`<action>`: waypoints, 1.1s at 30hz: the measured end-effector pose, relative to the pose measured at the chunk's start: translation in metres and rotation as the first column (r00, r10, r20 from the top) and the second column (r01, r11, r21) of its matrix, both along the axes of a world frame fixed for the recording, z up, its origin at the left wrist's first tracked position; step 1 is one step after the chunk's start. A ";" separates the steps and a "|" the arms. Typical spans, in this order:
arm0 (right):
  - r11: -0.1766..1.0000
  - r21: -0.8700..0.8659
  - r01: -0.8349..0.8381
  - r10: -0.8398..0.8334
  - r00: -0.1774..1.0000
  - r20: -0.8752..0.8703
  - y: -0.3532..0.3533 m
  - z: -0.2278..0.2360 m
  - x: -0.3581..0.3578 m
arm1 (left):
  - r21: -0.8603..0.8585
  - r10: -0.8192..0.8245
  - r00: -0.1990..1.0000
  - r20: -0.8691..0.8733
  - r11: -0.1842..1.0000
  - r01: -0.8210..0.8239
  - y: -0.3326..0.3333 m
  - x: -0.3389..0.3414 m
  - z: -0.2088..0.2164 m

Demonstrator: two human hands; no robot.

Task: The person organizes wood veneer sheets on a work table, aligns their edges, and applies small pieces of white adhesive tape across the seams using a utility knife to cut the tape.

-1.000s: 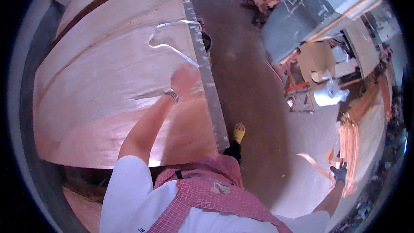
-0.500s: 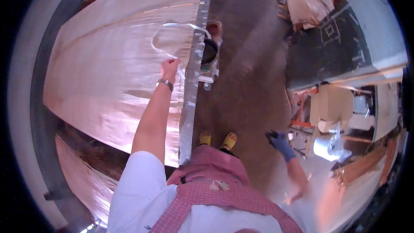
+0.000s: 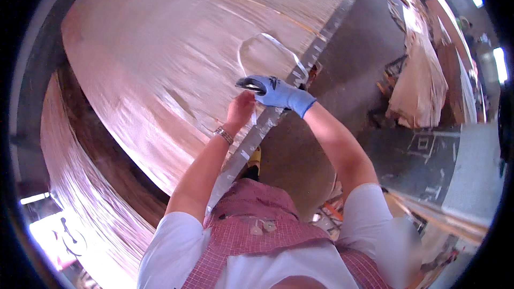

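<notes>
My left hand point(image 3: 242, 109) is bare, with a metal watch band at the wrist, and pinches a thin white tape strip point(image 3: 277, 42) over the large pale wood veneer sheet point(image 3: 160, 48). A short tail of the strip hangs below those fingers. My right hand point(image 3: 272, 91), in a blue glove with dark fingertips, meets the left one there; its thumb and fingers close round the strip. Beyond both hands the strip rises in a loose loop and comes down over the grey table edge point(image 3: 257, 139), which is dotted with white tape scraps.
Another veneer stack point(image 3: 80, 182) lies lower left, past a dark gap. Across the brown floor point(image 3: 300, 155), veneer pieces point(image 3: 420, 85) droop over a stand. A dark panel point(image 3: 412, 158) with white marks is at right. My yellow shoe point(image 3: 255, 158) shows beneath the table edge.
My right hand has swung from out over the floor on the right to the strip beside my left hand. My view has turned, so the table edge now slants. My left hand keeps its pinch.
</notes>
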State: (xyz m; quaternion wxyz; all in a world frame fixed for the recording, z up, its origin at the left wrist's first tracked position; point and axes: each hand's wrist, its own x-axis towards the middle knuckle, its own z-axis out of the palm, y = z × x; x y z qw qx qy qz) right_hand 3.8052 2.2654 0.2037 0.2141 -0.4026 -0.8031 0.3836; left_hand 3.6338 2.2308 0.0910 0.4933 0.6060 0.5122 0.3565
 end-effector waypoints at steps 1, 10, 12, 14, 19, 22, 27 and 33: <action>0.995 -0.001 -0.097 0.097 0.995 0.024 0.012 -0.004 0.002 | 0.014 0.013 1.000 -0.005 1.000 -0.013 -0.002 0.003 -0.003; 0.940 -0.111 -0.324 0.342 0.887 0.310 0.034 0.001 0.023 | -0.114 0.071 0.997 -0.017 0.991 -0.072 -0.011 0.003 0.025; 0.953 -0.072 -0.296 0.300 0.878 0.372 0.029 -0.006 0.028 | -0.119 0.099 0.993 0.066 0.989 -0.091 -0.012 0.001 0.036; 0.972 -0.030 -0.231 0.227 0.908 0.352 0.025 -0.008 0.027 | -0.086 0.076 0.997 0.014 0.994 -0.075 -0.013 -0.004 0.043; 0.984 0.108 -0.145 0.097 0.928 0.359 0.014 -0.028 0.035 | -0.094 0.077 0.994 -0.078 0.992 -0.084 -0.014 -0.004 0.064; 0.990 0.096 -0.101 0.066 0.946 0.319 0.005 -0.035 0.038 | -0.012 0.116 0.989 -0.096 0.993 -0.118 -0.018 -0.004 0.073; 0.989 0.147 0.013 -0.050 0.966 0.252 -0.011 -0.035 0.038 | 0.038 0.221 0.973 0.069 0.974 -0.224 -0.029 0.002 0.072; 0.985 0.166 -0.039 -0.011 0.958 0.288 -0.026 -0.022 0.040 | 0.090 0.114 0.986 -0.121 0.991 -0.103 -0.033 -0.006 0.088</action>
